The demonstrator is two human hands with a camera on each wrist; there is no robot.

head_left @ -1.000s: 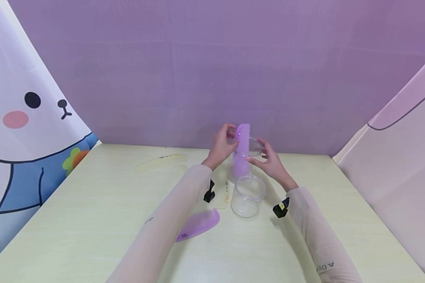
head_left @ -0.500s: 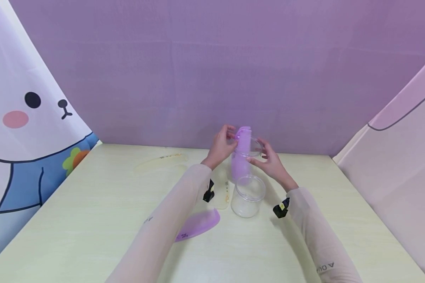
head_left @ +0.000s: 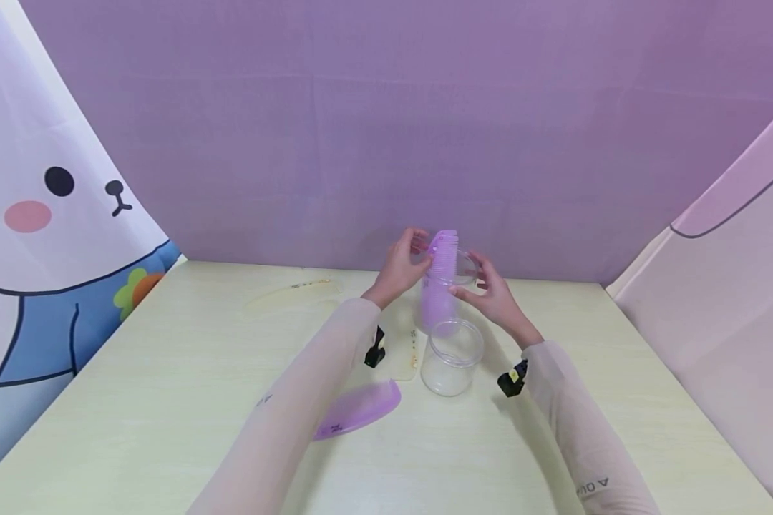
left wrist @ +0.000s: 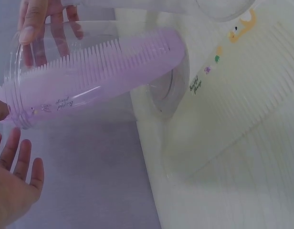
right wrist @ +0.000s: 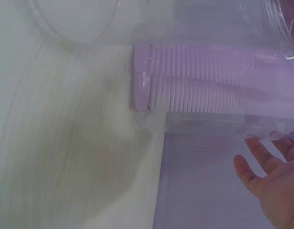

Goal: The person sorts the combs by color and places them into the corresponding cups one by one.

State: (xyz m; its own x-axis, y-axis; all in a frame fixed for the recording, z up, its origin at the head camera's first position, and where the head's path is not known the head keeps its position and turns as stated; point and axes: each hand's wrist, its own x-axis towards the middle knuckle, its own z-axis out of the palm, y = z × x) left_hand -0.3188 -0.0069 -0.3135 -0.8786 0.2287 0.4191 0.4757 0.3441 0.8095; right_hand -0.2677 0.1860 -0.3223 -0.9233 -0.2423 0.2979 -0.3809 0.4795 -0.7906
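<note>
In the head view my left hand [head_left: 401, 265] pinches the upper end of a purple comb [head_left: 443, 257], which stands inside a tall clear plastic jar [head_left: 465, 267]. My right hand [head_left: 491, 293] grips that jar near its rim, thumb at the front and fingers round the far side. The left wrist view shows the comb [left wrist: 123, 71] reaching down toward the jar's bottom, teeth along one side and small printing near the top. There the left thumb touches the comb's end at the mouth, while other left fingers [left wrist: 24, 162] spread beside it.
A second, empty-looking clear jar [head_left: 449, 368] stands just in front of the held one. Another purple comb [head_left: 361, 411] lies near the left forearm. A see-through yellowish comb [left wrist: 237, 105] lies left of the jars, and a curved pale comb [head_left: 290, 292] lies farther left.
The purple comb has turned in the jar, so its teeth now face the head camera, and its top sits slightly lower. My left wrist has shifted a little left; the right hand stays put.
</note>
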